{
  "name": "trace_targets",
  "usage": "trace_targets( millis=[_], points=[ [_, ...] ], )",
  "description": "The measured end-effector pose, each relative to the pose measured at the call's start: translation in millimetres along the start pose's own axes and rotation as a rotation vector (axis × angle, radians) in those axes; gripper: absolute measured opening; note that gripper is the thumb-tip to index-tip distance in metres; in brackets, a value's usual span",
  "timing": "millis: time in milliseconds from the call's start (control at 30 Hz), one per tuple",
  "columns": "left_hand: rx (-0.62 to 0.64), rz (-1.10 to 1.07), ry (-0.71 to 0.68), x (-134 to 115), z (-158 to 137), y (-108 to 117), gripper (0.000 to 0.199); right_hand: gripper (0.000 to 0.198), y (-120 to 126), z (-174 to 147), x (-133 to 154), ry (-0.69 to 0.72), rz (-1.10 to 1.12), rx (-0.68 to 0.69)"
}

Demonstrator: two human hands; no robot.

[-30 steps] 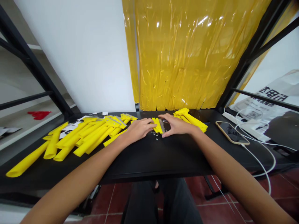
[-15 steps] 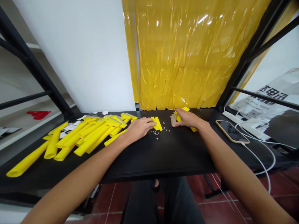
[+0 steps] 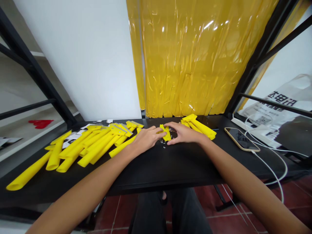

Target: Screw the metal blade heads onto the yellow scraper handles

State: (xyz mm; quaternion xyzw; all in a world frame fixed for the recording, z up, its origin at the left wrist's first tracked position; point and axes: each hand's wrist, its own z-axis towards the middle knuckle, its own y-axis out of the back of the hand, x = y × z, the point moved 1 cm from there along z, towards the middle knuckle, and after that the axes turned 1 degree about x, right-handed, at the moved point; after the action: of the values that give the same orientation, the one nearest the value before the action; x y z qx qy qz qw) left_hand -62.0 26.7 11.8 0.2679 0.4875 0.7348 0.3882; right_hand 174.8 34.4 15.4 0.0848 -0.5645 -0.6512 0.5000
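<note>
My left hand (image 3: pixel 148 138) rests on the table with its thumb and fingers closed on a yellow plastic piece (image 3: pixel 167 134) with a slanted edge. From the other side my right hand (image 3: pixel 185 132) reaches in. Its thumb and index finger are spread apart at the near and far ends of that piece; whether they press on it I cannot tell. Tiny metal screws (image 3: pixel 164 148) and nuts lie just in front, partly covered by the fingers. Left of my left hand is a pile of yellow scrapers (image 3: pixel 97 143) with tubular handles and metal-edged heads.
More yellow handled parts (image 3: pixel 202 128) lie beyond my right wrist. A phone (image 3: pixel 241 139) with a white cable (image 3: pixel 270 164) sits at the right, near a white plastic bag (image 3: pixel 280 104). Black frame posts (image 3: pixel 40 78) flank the black table (image 3: pixel 156 169); a yellow strip curtain (image 3: pixel 195 65) hangs behind.
My right hand has moved left from the yellow parts to the piece at my left hand. The tan block it held is no longer visible. My left hand stays on the yellow piece.
</note>
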Motion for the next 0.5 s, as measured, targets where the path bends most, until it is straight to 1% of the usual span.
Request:
trace_targets(
  millis=[133, 233, 267, 367, 433, 500],
  points=[
    [-0.005, -0.018, 0.022, -2.8, 0.3, 1.5, 0.038, 0.089, 2.9, -0.7, 0.0, -0.037, -0.047, -0.008],
    [-0.03, -0.047, 0.046, -5.1, 0.6, 2.2, 0.041, 0.094, 15.1, -5.3, -7.4, -0.078, -0.125, 0.006],
    [-0.043, -0.05, 0.054, -5.1, 0.6, 2.3, 0.043, 0.096, 21.9, -8.4, -12.9, -0.111, -0.161, -0.005],
    [-0.081, -0.033, 0.071, -1.9, 0.0, 3.0, 0.044, 0.094, 45.5, -21.4, -36.3, -0.289, -0.283, -0.076],
    [-0.098, -0.022, 0.072, 1.9, -1.0, 3.3, 0.038, 0.089, 57.3, -29.9, -51.8, -0.385, -0.357, -0.074],
    [-0.121, -0.017, 0.066, 4.8, -1.9, 3.6, 0.032, 0.089, 63.2, -35.3, -62.0, -0.464, -0.406, -0.035]
  ],
)
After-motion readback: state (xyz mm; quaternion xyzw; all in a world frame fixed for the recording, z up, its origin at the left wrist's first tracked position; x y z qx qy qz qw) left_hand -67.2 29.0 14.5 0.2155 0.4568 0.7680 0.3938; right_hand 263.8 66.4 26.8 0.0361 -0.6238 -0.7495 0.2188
